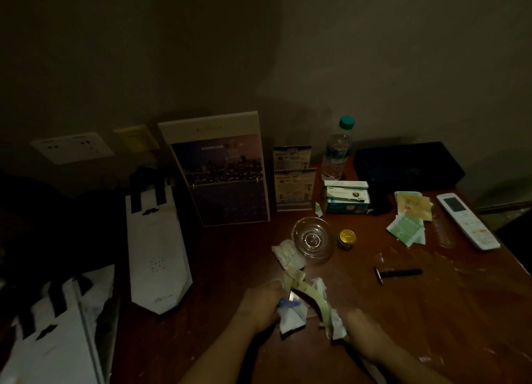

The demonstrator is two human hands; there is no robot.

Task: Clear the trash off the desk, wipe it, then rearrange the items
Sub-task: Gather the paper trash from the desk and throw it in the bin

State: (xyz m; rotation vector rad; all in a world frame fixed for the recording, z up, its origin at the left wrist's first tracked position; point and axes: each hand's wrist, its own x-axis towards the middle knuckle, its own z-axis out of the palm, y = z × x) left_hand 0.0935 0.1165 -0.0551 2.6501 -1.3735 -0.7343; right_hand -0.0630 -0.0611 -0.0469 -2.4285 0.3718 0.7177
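Together left hand (259,307) and right hand (363,330) clutch trash (292,319).

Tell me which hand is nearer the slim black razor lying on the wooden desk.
Right. The right hand grips crumpled paper just nearer the camera and left of the slim black razor; the left hand holds paper scraps farther to the left.

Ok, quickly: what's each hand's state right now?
Left hand: grips paper scraps.
Right hand: grips crumpled tissue, though the dim light makes it hard to see.
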